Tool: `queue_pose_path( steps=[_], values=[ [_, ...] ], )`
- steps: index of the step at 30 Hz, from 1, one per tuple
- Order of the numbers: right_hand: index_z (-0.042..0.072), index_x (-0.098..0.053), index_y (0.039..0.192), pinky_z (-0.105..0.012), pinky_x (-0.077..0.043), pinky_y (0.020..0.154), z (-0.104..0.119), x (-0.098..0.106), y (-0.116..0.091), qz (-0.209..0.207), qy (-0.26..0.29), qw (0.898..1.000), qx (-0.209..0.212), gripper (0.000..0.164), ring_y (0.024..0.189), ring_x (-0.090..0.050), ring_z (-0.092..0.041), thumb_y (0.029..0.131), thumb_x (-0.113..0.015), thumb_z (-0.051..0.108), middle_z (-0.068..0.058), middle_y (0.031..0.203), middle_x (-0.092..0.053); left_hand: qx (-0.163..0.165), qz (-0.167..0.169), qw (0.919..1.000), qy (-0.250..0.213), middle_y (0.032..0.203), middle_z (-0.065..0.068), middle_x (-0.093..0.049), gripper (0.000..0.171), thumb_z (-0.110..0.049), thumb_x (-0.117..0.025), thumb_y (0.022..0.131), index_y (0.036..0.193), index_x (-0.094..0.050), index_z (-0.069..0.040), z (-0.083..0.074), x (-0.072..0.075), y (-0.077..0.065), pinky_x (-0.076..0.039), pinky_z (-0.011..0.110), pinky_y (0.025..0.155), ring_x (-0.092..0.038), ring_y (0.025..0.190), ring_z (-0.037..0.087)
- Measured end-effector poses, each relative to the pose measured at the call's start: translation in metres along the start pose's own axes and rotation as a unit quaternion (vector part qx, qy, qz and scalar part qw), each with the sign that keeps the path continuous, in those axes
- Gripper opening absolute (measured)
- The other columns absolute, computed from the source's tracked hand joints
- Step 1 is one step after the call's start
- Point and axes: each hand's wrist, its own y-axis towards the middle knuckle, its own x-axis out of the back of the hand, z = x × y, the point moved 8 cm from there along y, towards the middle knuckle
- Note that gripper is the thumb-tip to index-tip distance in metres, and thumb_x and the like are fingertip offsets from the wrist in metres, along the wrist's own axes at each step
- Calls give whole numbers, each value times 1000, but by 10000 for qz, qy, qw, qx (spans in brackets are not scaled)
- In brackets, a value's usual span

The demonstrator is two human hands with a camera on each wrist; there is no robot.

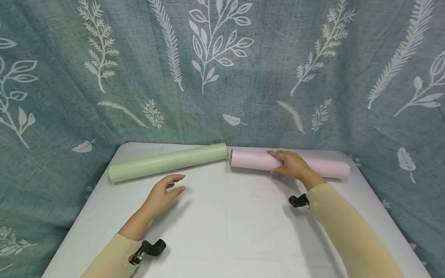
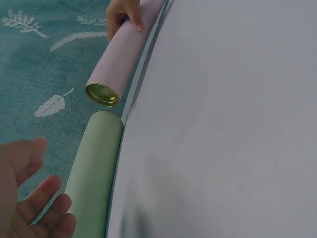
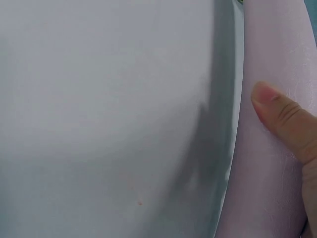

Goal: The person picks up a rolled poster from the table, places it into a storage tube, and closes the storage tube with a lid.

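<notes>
A long pink cylindrical tube [image 1: 326,166] lies along the back right of the table, and its left end shows a gold-coloured metal rim [image 2: 102,94]. My right hand [image 1: 291,166] grips it near the middle, thumb [image 3: 280,111] on the near side and fingers over the far side. To the left lies a similar pale green tube [image 1: 167,162], slanted, its right end close to the pink tube's rimmed end. My left hand [image 1: 165,195] hovers in front of the green tube, fingers relaxed and thumb apart, holding nothing.
The tubes lie on a white-covered table [image 1: 226,224]. Behind it and at both sides hangs a blue-green curtain [image 1: 257,96] with white leaf prints, close to the table's back edge. A black wrist camera [image 1: 154,248] sits on the left sleeve, another [image 1: 298,200] on the right.
</notes>
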Motion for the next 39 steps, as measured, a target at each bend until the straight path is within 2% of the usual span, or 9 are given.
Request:
queue_pose_path(
  steps=[5, 17, 23, 27, 32, 35, 39],
  values=[
    [15, -45, 152, -59, -31, 112, -10, 1, 2, 29, -1, 9996, -289, 82, 136, -43, -43, 82, -85, 30, -18, 148, -49, -14, -206, 9996, 171, 141, 11, -57, 44, -24, -69, 97, 138, -60, -12, 1, 9, -4, -41, 52, 108, -51, 130, 36],
    [13, -43, 153, -65, -23, 113, -27, -7, 10, 4, -220, 9986, -488, 81, 137, -39, -48, 84, -82, 28, -25, 149, -45, -56, -455, 9985, 298, 141, 12, -56, 43, -25, -68, 98, 138, -60, -11, 6, 20, -8, -40, 53, 108, -50, 129, 37],
    [11, -41, 154, -66, -16, 114, -36, -9, 9, 87, -319, 9963, -796, 82, 139, -32, -50, 85, -82, 24, -25, 152, -40, -164, -800, 9941, 715, 141, 16, -54, 44, -25, -69, 97, 138, -59, -11, 4, 30, -9, -38, 58, 107, -47, 133, 40],
    [10, -40, 154, -68, -17, 113, -31, -3, 7, 158, -489, 9942, -946, 80, 140, -29, -51, 86, -81, 22, -25, 153, -38, -336, -1213, 9849, 1190, 141, 16, -53, 45, -23, -70, 96, 138, -58, -10, 0, 43, -13, -37, 61, 105, -45, 133, 41],
    [6, -44, 151, -71, -22, 110, -16, 17, -2, 44, -719, 9905, -1172, 72, 139, -30, -51, 90, -77, 24, -27, 151, -39, -753, -1608, 9659, 1887, 139, 18, -55, 46, -23, -73, 93, 135, -60, -9, -9, 54, -19, -37, 63, 103, -45, 130, 43],
    [5, -45, 150, -71, -24, 109, -6, 30, -15, -111, -767, 9899, -1186, 67, 139, -30, -52, 93, -73, 26, -28, 151, -39, -915, -1742, 9545, 2243, 140, 19, -53, 50, -26, -74, 92, 135, -59, -9, -15, 57, -23, -34, 65, 103, -43, 131, 45],
    [4, -45, 149, -71, -24, 108, 9, 44, -36, -413, -779, 9907, -1037, 63, 138, -31, -52, 97, -68, 29, -29, 151, -39, -892, -1771, 9440, 2636, 146, 20, -48, 57, -32, -74, 91, 140, -56, -11, -20, 59, -27, -32, 68, 102, -39, 134, 47]
  ],
)
